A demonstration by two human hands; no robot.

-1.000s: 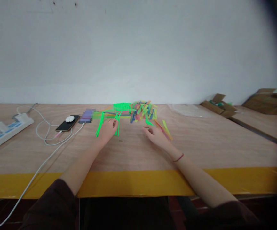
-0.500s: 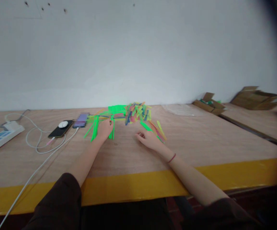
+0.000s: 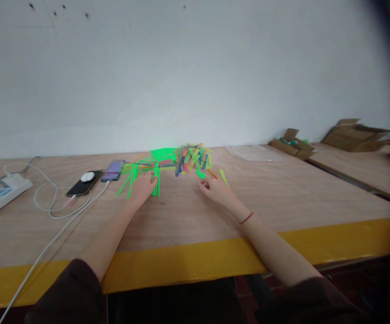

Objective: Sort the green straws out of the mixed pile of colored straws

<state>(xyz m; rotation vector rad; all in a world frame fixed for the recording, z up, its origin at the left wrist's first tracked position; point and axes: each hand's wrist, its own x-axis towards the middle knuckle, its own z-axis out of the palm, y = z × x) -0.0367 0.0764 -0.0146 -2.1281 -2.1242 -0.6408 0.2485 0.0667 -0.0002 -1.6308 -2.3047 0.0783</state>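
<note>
My left hand (image 3: 143, 185) rests on the table among thin bright green strips (image 3: 156, 183), which stick out on both sides of it. Its thumb and forefinger are a little apart, and nothing shows between them. Bent inward, the fingers of my right hand (image 3: 215, 190) come close to the thumb; whatever they may hold is too small to make out. A green strip (image 3: 200, 174) and a yellow strip (image 3: 224, 177) show beyond that hand, which partly covers them. Between and behind both hands lies a heap of mixed coloured strips (image 3: 193, 158), beside a neat row of green strips (image 3: 163, 155).
To the left are a dark phone (image 3: 79, 185) with a white mouse-like object (image 3: 87, 176) on it, a second phone (image 3: 113, 171), white cables and a power strip (image 3: 4, 198). Open cardboard boxes (image 3: 292, 145) stand at the right rear. Yellow tape (image 3: 181, 261) edges the table.
My right hand has moved right and slightly forward, over the loose strips there. The left thumb and forefinger have parted a little. The view has shifted slightly.
</note>
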